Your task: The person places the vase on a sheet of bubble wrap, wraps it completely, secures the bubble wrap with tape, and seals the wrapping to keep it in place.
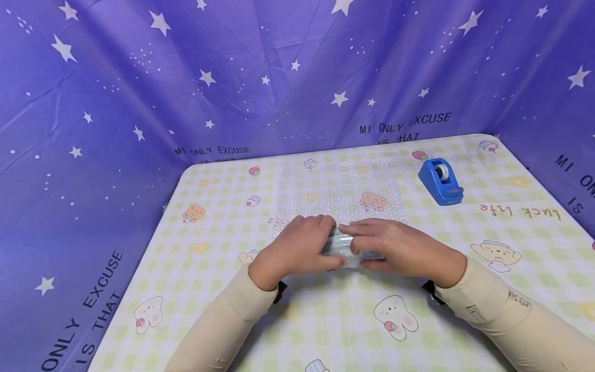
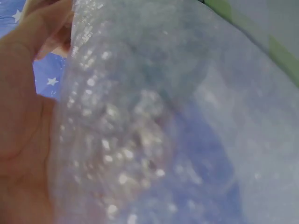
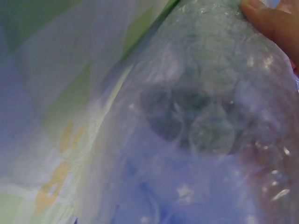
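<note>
A sheet of bubble wrap (image 1: 321, 191) lies flat across the far middle of the table. At its near edge, a clear, greyish glass-like cylinder (image 1: 341, 243) lies on its side with bubble wrap around it. My left hand (image 1: 302, 245) grips its left end, thumb on the near side and fingers over the far side. From the right, my right hand (image 1: 395, 245) holds the other end the same way. Both wrist views are filled by bubble wrap (image 3: 201, 60), and a dark round shape shows blurred through it in the right one. The hands cover most of the cylinder.
A blue tape dispenser (image 1: 440, 182) with a roll of tape stands at the back right. The table's checked cloth (image 1: 223, 310) carries printed cartoon figures. A purple star-patterned curtain (image 1: 279, 77) hangs behind the table and at its sides.
</note>
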{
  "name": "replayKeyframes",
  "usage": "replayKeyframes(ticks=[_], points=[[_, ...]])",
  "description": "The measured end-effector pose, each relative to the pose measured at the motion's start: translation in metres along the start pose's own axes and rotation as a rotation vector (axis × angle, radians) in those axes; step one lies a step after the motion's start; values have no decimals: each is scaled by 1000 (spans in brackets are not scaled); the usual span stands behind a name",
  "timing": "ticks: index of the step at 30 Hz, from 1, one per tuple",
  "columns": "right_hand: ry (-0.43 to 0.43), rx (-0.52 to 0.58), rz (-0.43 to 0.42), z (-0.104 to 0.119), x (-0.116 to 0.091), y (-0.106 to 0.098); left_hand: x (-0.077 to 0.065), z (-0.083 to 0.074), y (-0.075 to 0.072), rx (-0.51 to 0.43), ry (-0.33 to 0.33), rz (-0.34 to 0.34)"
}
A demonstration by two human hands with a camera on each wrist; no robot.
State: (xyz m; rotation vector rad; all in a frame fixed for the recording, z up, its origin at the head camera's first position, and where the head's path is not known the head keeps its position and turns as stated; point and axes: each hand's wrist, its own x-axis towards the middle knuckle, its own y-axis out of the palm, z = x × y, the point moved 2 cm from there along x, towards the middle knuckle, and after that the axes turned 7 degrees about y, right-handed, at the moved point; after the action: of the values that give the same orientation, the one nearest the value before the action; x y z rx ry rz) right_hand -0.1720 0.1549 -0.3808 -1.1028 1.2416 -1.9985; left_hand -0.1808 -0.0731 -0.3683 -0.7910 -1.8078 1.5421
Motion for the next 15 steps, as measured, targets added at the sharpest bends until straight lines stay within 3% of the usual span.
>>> replayKeyframes(ticks=[5,15], points=[[4,1,-4,-1,-1,1,0,-1,-1,-31,-3,-40],[-7,-34,-18,0,0,2,1,-4,-1,50,-8,-8]])
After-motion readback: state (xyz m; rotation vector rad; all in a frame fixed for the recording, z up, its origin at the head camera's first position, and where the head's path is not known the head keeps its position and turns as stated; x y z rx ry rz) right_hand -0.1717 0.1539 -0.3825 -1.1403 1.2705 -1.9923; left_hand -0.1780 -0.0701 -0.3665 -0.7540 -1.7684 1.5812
